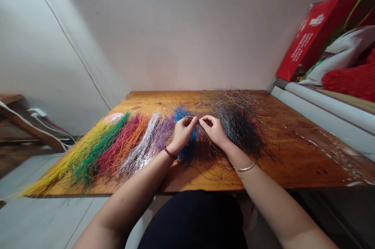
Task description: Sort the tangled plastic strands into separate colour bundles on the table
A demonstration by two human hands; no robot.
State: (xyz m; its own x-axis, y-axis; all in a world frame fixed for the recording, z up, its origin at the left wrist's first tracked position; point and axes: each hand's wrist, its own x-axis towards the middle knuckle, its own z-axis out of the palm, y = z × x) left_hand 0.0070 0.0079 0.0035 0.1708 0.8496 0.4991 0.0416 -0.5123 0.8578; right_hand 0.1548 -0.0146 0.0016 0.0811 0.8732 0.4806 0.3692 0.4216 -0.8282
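Observation:
My left hand [185,130] is closed in a pinch, thumb against fingers, above a bundle of blue strands [181,114]. Close beside it, my right hand [213,128] pinches too, its fingertips almost meeting the left ones. Fine wire-like strands [209,141] run from between the fingertips and hang below them; their exact number and ends are too small to make out. Purple strands [165,130] lie just left of the left hand. Grey strands [224,114] and black strands [249,130] lie right of the right hand.
On the wooden table [287,155], yellow [79,151], green [101,151], red [125,136], orange [136,132] and white strands [143,143] lie in rows at the left. Loose mixed strands [234,98] lie at the back. A red box [310,38] stands at the right.

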